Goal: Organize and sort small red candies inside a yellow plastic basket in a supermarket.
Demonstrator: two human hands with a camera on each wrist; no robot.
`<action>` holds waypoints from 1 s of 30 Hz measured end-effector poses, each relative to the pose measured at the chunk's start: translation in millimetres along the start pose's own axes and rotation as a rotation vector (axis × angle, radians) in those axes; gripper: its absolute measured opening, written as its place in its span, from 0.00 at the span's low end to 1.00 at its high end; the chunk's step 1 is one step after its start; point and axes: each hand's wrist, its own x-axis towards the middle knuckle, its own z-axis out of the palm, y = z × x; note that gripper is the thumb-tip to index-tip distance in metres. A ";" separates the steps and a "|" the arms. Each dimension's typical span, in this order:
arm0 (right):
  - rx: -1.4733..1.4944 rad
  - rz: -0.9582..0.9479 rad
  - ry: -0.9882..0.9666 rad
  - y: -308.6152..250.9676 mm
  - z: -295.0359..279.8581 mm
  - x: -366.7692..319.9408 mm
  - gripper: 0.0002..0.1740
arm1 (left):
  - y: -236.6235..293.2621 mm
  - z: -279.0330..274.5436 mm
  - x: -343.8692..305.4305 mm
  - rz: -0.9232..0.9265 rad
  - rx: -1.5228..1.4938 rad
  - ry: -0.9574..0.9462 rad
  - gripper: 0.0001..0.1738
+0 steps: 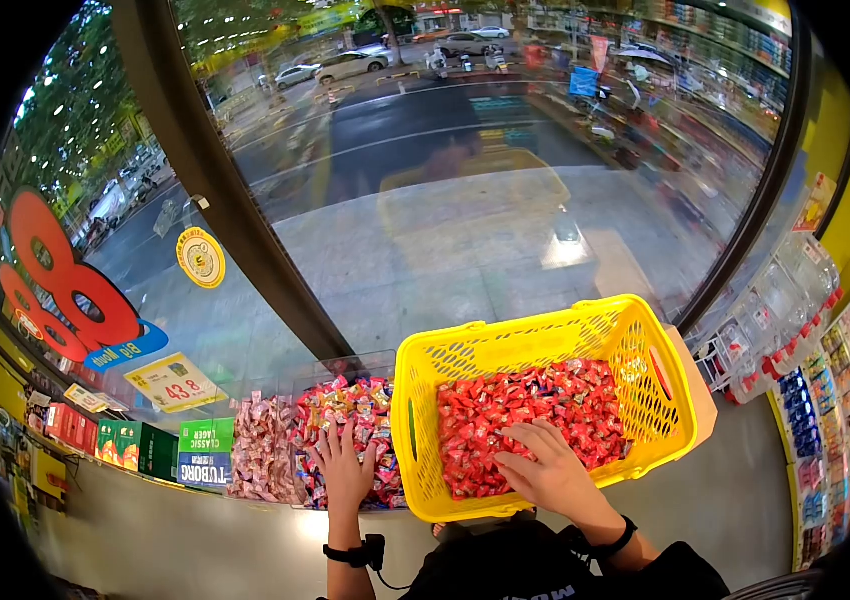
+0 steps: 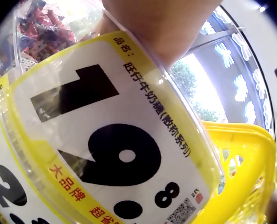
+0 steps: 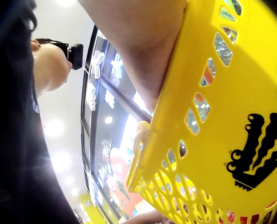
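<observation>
My left hand (image 1: 347, 472) lies on wrapped candies (image 1: 375, 400) of mixed colours in a clear bin, its fingers spread and gripping nothing. In the left wrist view, a price label (image 2: 124, 121) reading 19.8 covers the bin's front. To the right stands a yellow plastic basket (image 1: 415, 440) with perforated walls, filled with red-wrapped candies (image 1: 505, 400). Reaching over its near rim, my right hand (image 1: 553, 472) rests on those candies with loosely extended fingers. Its fingertips are hidden in the right wrist view, where the basket wall (image 3: 250, 79) stands in front.
Pink-wrapped candies (image 1: 263, 450) fill a neighbouring bin on the left. Beyond it stand a green Tuborg box (image 1: 205, 450) and other cartons. A large window (image 1: 465, 230) rises behind the basket. Shelves of packaged goods (image 1: 835, 420) line the right side.
</observation>
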 end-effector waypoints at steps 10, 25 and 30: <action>0.042 -0.016 -0.011 5.7 3.7 -2.8 0.12 | 15.4 -35.9 3.2 0.094 -0.062 0.129 0.42; -0.060 -0.034 0.137 31.0 -61.3 -27.5 0.15 | 235.3 -181.7 88.4 0.888 -0.115 0.045 0.29; -0.200 0.138 0.237 69.0 -94.4 -58.9 0.16 | 324.2 -130.0 129.1 1.072 -0.230 -0.123 0.31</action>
